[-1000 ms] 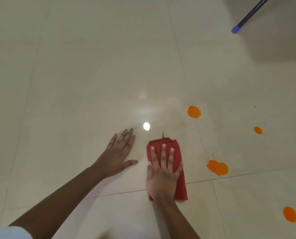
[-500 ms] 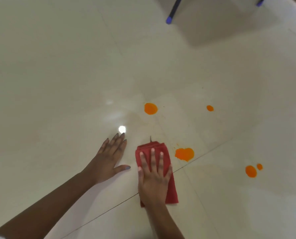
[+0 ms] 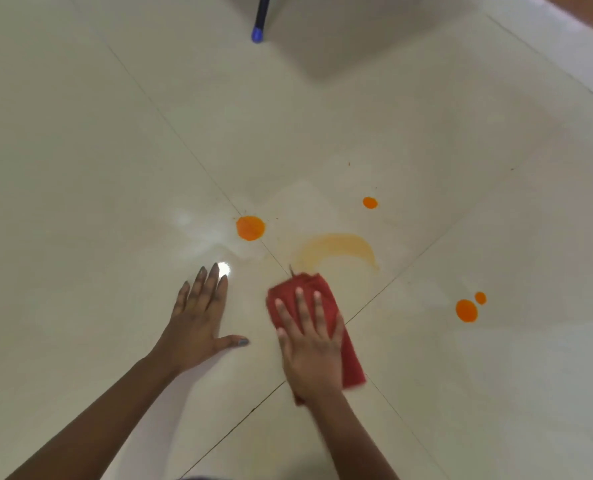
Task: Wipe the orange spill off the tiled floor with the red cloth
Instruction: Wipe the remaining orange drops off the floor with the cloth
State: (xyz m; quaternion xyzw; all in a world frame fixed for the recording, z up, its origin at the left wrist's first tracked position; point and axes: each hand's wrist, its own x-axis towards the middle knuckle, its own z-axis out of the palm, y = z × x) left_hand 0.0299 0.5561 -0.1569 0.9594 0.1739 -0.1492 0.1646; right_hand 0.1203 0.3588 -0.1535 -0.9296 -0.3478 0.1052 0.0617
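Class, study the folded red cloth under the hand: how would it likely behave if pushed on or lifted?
The red cloth looks soft and folded, so lifted it would probably flop open. Pressed flat by the right hand on the glossy tiled floor, it likely slides easily, smearing like the pale orange streak.

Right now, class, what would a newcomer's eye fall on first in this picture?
The folded red cloth pressed flat under the right hand, near the middle of the pale tiled floor. Just beyond it curves a pale orange smear, with round bright orange drops around it. The left hand rests flat beside the cloth.
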